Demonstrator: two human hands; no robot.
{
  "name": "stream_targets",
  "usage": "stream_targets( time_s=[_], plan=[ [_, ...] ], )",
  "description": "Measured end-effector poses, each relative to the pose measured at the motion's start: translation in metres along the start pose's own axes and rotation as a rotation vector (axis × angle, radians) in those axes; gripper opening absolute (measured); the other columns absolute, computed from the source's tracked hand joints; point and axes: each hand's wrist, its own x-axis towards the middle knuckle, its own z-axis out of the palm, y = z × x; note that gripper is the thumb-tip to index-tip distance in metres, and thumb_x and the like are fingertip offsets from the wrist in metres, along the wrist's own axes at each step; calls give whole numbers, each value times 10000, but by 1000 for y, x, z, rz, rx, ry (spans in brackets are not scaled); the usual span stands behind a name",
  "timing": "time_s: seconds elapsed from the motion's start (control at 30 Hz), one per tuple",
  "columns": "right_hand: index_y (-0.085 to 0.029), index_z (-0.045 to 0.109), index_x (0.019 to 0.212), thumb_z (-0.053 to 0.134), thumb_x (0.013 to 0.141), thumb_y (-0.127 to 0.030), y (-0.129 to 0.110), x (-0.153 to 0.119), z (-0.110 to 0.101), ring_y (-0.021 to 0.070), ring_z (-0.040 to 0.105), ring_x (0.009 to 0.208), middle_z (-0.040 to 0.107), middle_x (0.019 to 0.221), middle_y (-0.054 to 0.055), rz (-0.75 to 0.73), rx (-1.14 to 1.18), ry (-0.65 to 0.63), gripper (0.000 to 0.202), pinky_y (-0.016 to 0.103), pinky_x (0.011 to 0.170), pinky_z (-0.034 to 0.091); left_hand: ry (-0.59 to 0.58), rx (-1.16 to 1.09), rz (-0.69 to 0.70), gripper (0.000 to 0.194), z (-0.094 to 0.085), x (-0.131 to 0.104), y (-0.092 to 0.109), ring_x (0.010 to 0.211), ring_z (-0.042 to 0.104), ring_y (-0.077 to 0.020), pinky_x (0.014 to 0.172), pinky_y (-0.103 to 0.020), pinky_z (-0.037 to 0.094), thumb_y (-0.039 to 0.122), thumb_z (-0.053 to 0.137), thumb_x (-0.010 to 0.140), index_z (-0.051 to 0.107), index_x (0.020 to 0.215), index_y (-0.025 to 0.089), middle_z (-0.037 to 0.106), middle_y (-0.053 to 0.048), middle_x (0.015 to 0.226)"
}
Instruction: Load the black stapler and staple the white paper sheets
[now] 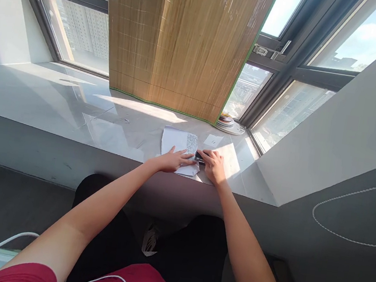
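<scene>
Head view. A white paper sheet [174, 140] is laid on the windowsill [131, 144], pressed down by the left hand [172, 160], whose grip is spread and empty. At the sheet's right edge, a black stapler-like tool [201, 156] is clasped within the right hand's [214, 164] curled grip.

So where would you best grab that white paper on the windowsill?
I'd probably pinch the white paper by its upper-left corner, coming from the left. It looks thin and lies nearly flat, and that corner is uncovered; the left hand covers part lower down, and the right hand holds a dark object at the right edge.
</scene>
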Motion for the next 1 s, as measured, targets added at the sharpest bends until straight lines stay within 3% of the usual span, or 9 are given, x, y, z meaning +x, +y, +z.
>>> stream_targets(
  time_s=[0.2, 0.4, 1.0],
  plan=[
    [-320, 786, 1400, 458, 1119, -303, 3, 0, 0, 327, 621, 1123, 782, 1295, 108, 17, 12, -2, 433, 501, 976, 443, -25, 11, 5, 882, 0, 1, 0, 1726, 214, -365, 1300, -841, 88, 32, 385, 978, 396, 1703, 534, 233, 71, 1847],
    [-302, 783, 1404, 467, 1061, -198, 6, -1, 2, 327, 615, 1103, 778, 1287, 115, 41, 5, -1, 478, 503, 962, 446, -37, 13, -2, 891, -1, 0, 1, 1730, 200, -359, 1307, -832, 78, 28, 376, 973, 389, 1706, 534, 218, 87, 1851],
    [-333, 753, 1457, 484, 1116, -221, -7, 1, -6, 313, 607, 1153, 754, 1352, 101, 36, -171, -123, 449, 456, 966, 430, -83, 62, -32, 834, -10, -3, 13, 1737, 175, -327, 1318, -812, 64, 52, 333, 1024, 344, 1737, 485, 198, 51, 1868]
  ],
)
